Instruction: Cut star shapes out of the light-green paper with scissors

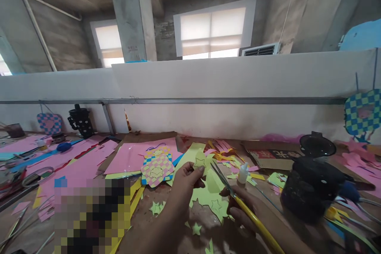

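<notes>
A long white partition (208, 79) with a grey metal rail (238, 101) along it rises behind the scene. Before it spreads a brown table (153, 195), strewn with paper scraps. Large pink paper sheets (127, 156) lie in a stack left of centre. To the right stands a black lidded mug (309, 190), its lid flipped up. A pale green paper sheet (205, 194) lies near the middle of the table, a star outline drawn near its lower end.

The person's left hand (188, 177) is raised over this sheet, thumb and fingers pinching a small pale green paper piece marked with a star outline (199, 162). The right hand (245, 196) is just beside it, its fingers curled around long scissors with yellow handles and slim metal blades (249, 215); the blades point up toward the held piece.

On the front edge of the pink stack rests a rounded, checkered paper craft in pink, yellow and blue (156, 166). A small white glue bottle (243, 173) stands upright beyond the right hand. Smallest of these, a cut-out green paper star (197, 228) lies on the table between the forearms.
</notes>
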A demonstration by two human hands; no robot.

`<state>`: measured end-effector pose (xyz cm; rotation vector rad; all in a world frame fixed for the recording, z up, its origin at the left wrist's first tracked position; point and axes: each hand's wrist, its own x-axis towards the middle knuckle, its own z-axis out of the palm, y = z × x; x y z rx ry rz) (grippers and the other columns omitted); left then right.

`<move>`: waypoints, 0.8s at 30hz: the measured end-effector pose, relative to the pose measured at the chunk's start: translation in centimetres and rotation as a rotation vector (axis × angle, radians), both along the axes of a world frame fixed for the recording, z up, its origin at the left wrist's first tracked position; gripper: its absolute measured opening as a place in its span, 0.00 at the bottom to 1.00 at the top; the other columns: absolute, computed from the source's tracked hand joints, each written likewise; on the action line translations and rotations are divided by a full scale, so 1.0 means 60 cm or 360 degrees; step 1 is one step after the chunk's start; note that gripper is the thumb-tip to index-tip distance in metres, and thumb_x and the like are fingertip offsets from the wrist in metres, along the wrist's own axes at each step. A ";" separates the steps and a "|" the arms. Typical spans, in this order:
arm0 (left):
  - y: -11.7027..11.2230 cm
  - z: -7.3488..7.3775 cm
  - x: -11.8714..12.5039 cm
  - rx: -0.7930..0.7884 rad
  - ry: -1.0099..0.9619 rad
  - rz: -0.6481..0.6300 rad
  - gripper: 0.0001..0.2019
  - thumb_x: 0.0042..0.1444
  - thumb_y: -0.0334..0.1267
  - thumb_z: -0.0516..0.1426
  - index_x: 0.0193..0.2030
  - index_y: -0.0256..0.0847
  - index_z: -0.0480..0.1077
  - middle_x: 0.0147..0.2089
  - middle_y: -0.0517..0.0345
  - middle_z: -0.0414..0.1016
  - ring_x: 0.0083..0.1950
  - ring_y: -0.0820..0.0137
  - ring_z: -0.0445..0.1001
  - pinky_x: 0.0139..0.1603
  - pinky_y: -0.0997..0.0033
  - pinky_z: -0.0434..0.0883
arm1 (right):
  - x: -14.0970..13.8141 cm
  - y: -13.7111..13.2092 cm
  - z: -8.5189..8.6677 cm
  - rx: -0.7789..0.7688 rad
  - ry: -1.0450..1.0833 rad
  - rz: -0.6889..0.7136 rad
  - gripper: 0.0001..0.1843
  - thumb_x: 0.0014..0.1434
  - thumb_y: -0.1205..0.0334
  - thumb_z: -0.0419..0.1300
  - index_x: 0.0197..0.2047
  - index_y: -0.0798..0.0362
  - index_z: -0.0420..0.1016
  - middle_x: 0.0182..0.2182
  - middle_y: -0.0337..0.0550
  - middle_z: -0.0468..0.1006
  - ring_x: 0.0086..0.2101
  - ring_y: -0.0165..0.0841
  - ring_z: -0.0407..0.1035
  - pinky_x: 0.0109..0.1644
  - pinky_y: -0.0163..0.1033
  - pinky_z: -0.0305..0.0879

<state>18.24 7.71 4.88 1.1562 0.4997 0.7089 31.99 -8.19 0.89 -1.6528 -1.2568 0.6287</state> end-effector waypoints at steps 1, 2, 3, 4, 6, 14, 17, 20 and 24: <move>-0.003 0.000 0.000 0.0008 0.0001 -0.0014 0.17 0.42 0.47 0.69 0.30 0.37 0.70 0.25 0.62 0.73 0.22 0.77 0.65 0.28 0.75 0.61 | -0.002 0.001 0.001 -0.0003 -0.0027 0.0026 0.21 0.58 0.42 0.63 0.44 0.51 0.74 0.26 0.34 0.68 0.26 0.31 0.64 0.29 0.35 0.61; -0.006 0.000 0.000 0.0023 0.0005 -0.0035 0.17 0.43 0.46 0.69 0.31 0.37 0.71 0.25 0.61 0.73 0.22 0.77 0.65 0.28 0.75 0.61 | -0.003 0.001 0.002 -0.0007 -0.0057 0.0053 0.23 0.57 0.41 0.62 0.46 0.51 0.74 0.26 0.34 0.68 0.27 0.32 0.64 0.30 0.35 0.62; -0.009 -0.001 0.000 0.0041 0.0013 -0.0060 0.16 0.44 0.46 0.68 0.31 0.37 0.71 0.25 0.61 0.73 0.23 0.77 0.65 0.28 0.75 0.62 | -0.003 0.001 0.004 -0.0008 -0.0090 0.0071 0.24 0.57 0.41 0.62 0.47 0.51 0.75 0.26 0.35 0.68 0.27 0.33 0.63 0.31 0.36 0.61; -0.011 -0.001 0.001 0.0059 0.0023 -0.0086 0.15 0.44 0.45 0.68 0.30 0.37 0.71 0.25 0.60 0.73 0.23 0.76 0.65 0.28 0.75 0.63 | -0.004 0.001 0.006 0.0002 -0.0120 0.0079 0.25 0.56 0.40 0.62 0.47 0.51 0.75 0.26 0.36 0.68 0.28 0.34 0.64 0.32 0.36 0.61; -0.016 -0.002 0.002 0.0081 0.0040 -0.0127 0.14 0.44 0.44 0.67 0.29 0.37 0.71 0.24 0.60 0.73 0.24 0.75 0.66 0.28 0.75 0.63 | -0.004 0.001 0.009 0.0037 -0.0120 0.0056 0.25 0.57 0.40 0.61 0.46 0.51 0.74 0.26 0.35 0.67 0.27 0.33 0.63 0.31 0.36 0.61; -0.011 -0.004 0.004 0.0123 0.0058 -0.0177 0.15 0.43 0.45 0.68 0.27 0.38 0.69 0.23 0.61 0.72 0.24 0.75 0.66 0.28 0.74 0.63 | -0.001 -0.001 0.003 -0.0002 0.0077 0.0014 0.24 0.53 0.37 0.66 0.39 0.49 0.72 0.23 0.31 0.63 0.23 0.28 0.57 0.25 0.31 0.53; -0.005 -0.006 0.004 0.0125 0.0048 -0.0159 0.17 0.43 0.47 0.68 0.28 0.38 0.68 0.24 0.62 0.70 0.26 0.74 0.67 0.30 0.74 0.63 | -0.003 -0.002 0.004 0.0031 0.0158 -0.0019 0.23 0.51 0.38 0.68 0.36 0.49 0.72 0.23 0.30 0.62 0.24 0.28 0.57 0.26 0.32 0.54; -0.004 -0.005 0.002 0.0137 0.0064 -0.0133 0.17 0.46 0.48 0.67 0.29 0.39 0.67 0.23 0.64 0.68 0.25 0.75 0.64 0.30 0.74 0.61 | -0.005 -0.002 0.005 0.0014 0.0201 -0.0014 0.24 0.52 0.37 0.66 0.36 0.49 0.73 0.23 0.30 0.61 0.23 0.27 0.55 0.26 0.31 0.53; -0.010 0.010 -0.002 0.0262 0.0098 -0.0096 0.16 0.44 0.45 0.67 0.26 0.39 0.65 0.20 0.68 0.61 0.23 0.78 0.57 0.27 0.75 0.55 | -0.006 -0.003 0.007 0.0013 0.0213 0.0025 0.28 0.51 0.32 0.64 0.39 0.49 0.73 0.23 0.31 0.62 0.23 0.28 0.56 0.23 0.31 0.54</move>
